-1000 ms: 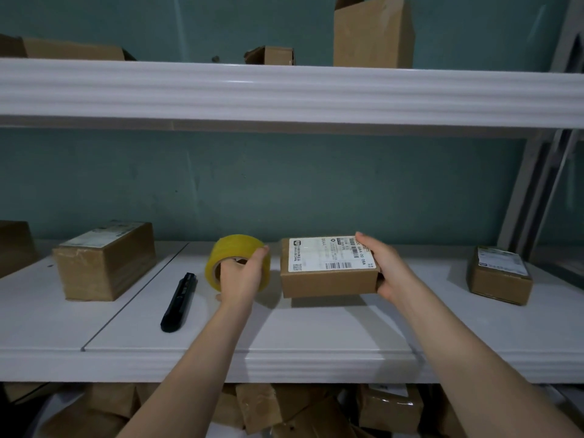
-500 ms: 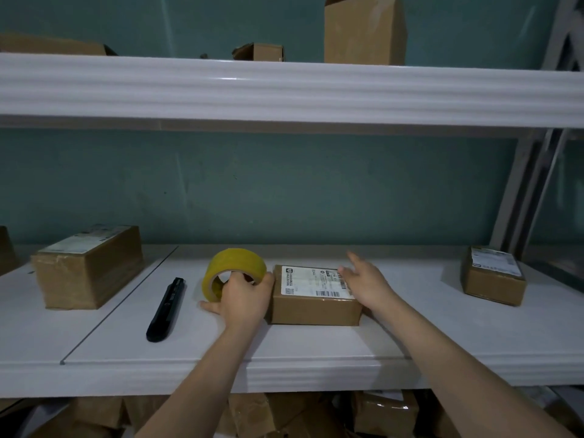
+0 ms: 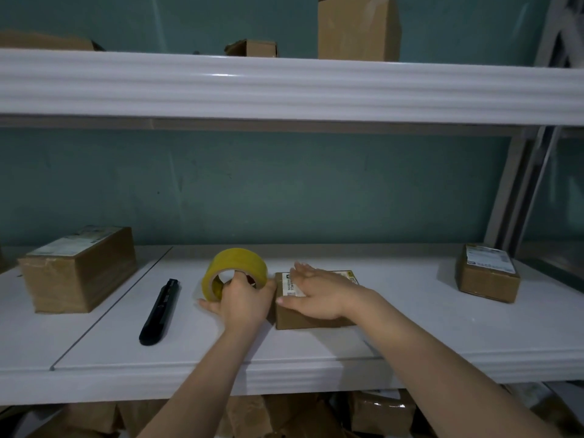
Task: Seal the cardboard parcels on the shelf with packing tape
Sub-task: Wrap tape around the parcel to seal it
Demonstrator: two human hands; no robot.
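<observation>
White laminate forms the shelf [image 3: 410, 336], with a seam running from its front edge towards the back on the left; a second white shelf [image 3: 284, 86] is mounted above, and a teal wall [image 3: 284, 191] closes the bay behind. A grey upright [image 3: 521, 184] is seen at the right. The small parcel [image 3: 309, 320] lies flat near the middle of the lower shelf. The right hand [image 3: 319, 295] is laid flat on its top, fingers [image 3: 300, 270] straight, nothing gripped. A white label on that top is mostly covered; its print cannot be read. Just to the left, the yellow tape roll [image 3: 240, 263] stands on edge and is gripped by the left hand [image 3: 246, 301], fingers [image 3: 238, 275] curled round the band and into the core. A black knife [image 3: 159, 312] lies further left. A larger taped parcel [image 3: 79, 273] stands at far left and a labelled parcel [image 3: 486, 276] at far right; both labels are too small to read. A tall carton [image 3: 358, 26] on the upper shelf is cut off by the frame. Cardboard boxes [image 3: 379, 412] below the shelf are dim and partly hidden.
</observation>
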